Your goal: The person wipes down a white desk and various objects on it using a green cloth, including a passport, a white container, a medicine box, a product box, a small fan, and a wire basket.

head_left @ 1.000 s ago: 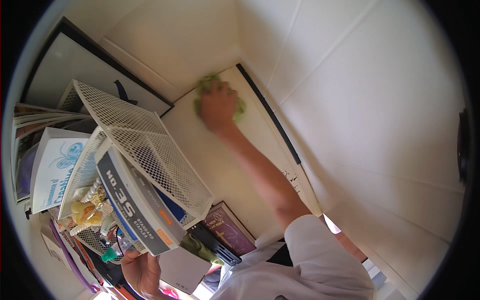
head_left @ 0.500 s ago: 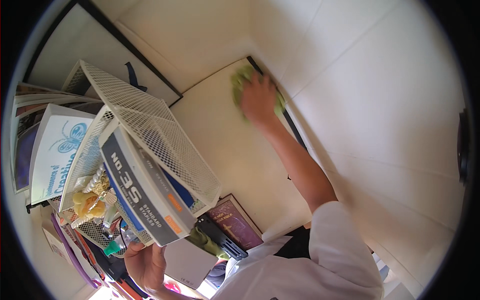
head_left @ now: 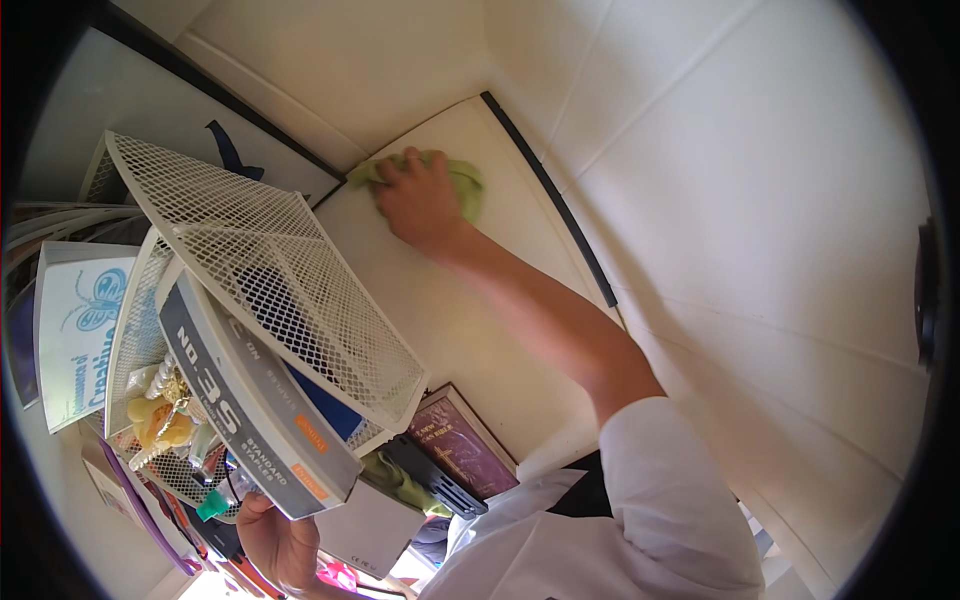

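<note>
My right hand presses a crumpled green cloth onto a cream panel, near its far left corner. The fingers are bent over the cloth. At the lower left, my left hand is closed at the lower edge of a white wire mesh organizer, which is tilted; its fingertips are partly hidden. Inside the organizer are a grey and white staples box, a yellow trinket with beads and a small bottle with a green cap.
A dark red book lies by the panel's near edge, beside a black slotted object. White tiled wall rises on the right. Behind the organizer stand a booklet with a blue butterfly and a black-framed board.
My right hand has swept the green cloth leftward across the panel, from its right edge to the far left corner. The organizer and my left hand appear slightly farther left and lower.
</note>
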